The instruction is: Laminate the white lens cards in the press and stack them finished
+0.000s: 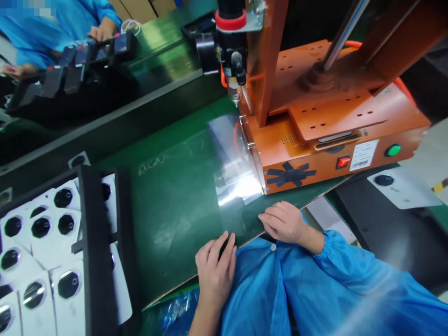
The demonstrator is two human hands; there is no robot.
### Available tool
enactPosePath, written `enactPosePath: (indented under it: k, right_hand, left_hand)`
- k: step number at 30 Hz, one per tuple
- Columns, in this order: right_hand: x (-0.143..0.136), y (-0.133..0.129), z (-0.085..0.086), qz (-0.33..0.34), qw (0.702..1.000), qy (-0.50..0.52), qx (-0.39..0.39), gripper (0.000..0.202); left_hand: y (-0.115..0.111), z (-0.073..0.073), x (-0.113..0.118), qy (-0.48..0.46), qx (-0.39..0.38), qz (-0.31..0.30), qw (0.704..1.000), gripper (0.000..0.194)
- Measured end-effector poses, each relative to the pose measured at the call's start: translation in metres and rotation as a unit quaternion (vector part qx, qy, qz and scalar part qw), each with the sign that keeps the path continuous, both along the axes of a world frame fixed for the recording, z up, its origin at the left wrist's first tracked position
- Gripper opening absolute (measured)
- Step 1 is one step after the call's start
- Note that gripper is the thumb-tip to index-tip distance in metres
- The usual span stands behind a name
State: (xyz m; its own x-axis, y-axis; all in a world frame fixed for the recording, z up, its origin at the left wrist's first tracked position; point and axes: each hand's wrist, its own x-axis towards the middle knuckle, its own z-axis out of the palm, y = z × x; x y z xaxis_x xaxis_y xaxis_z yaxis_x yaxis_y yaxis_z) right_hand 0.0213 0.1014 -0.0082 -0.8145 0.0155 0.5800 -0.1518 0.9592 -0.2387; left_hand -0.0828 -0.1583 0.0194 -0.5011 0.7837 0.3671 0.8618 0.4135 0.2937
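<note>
My left hand (pixel 216 266) rests at the front edge of the green work mat (pixel 168 200), its fingers stretched forward and slightly apart. No held thing shows in it. To the right, my right hand (pixel 285 224) lies on the same edge with its fingers bent loosely over the mat, and nothing visible in them. Just beyond both hands are clear, glossy film sheets (pixel 241 186) lying flat. They reach up to the side of an orange bench machine (pixel 290 161), which has a lit red switch (pixel 343 162) and a green button (pixel 392 150).
At left, a black divided tray (pixel 96 252) holds several white plates (pixel 66 294) with dark octagonal windows. Another white plate (pixel 402 189) lies on a black surface (pixel 378 224) at right. Across a raised ledge, a co-worker's hand (pixel 101 32) is beside a rack of dark devices (pixel 73 74).
</note>
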Motion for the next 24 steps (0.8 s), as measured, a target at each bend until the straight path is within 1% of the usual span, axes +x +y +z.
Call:
enactPosePath:
  k: [2,4,6,7,9,11,16,18,21,24]
  right_hand:
    - [-0.003,-0.003,0.006,-0.003,0.999,-0.011,-0.033,0.016]
    - [-0.007,-0.008,0.015,-0.005,0.996,-0.025,-0.082,0.016]
    - [-0.015,-0.014,0.025,0.001,0.993,-0.042,-0.113,0.016]
    - [-0.019,-0.018,0.03,0.008,0.992,-0.049,-0.116,0.015]
    - [-0.031,-0.024,0.038,0.017,0.993,-0.06,-0.096,0.014]
    - [-0.044,-0.029,0.043,0.025,0.995,-0.07,-0.068,0.015]
    - [-0.069,-0.033,0.048,0.07,0.991,-0.112,0.019,0.023]
    - [-0.071,-0.033,0.05,0.088,0.988,-0.116,0.054,0.024]
    - [-0.069,-0.03,0.054,0.115,0.985,-0.092,0.094,0.023]
    - [-0.065,-0.026,0.051,0.129,0.981,-0.077,0.121,0.025]
  left_hand:
    - [0.003,0.006,-0.008,-0.037,0.028,0.001,0.999,0.041]
    - [0.011,0.011,-0.021,-0.066,0.048,0.01,0.997,0.036]
    - [0.021,0.013,-0.037,-0.073,0.031,0.025,0.996,0.037]
    - [0.026,0.012,-0.044,-0.071,0.013,0.029,0.997,0.04]
    - [0.034,0.009,-0.056,-0.068,-0.014,0.033,0.997,0.044]
    - [0.038,0.003,-0.061,-0.069,-0.011,0.041,0.997,0.039]
    - [0.038,-0.005,-0.06,-0.069,0.017,0.052,0.996,0.023]
    - [0.038,-0.005,-0.058,-0.065,0.019,0.051,0.996,0.019]
    - [0.04,-0.003,-0.055,-0.057,0.02,0.057,0.997,0.022]
    - [0.043,0.002,-0.05,-0.056,0.013,0.072,0.996,0.022]
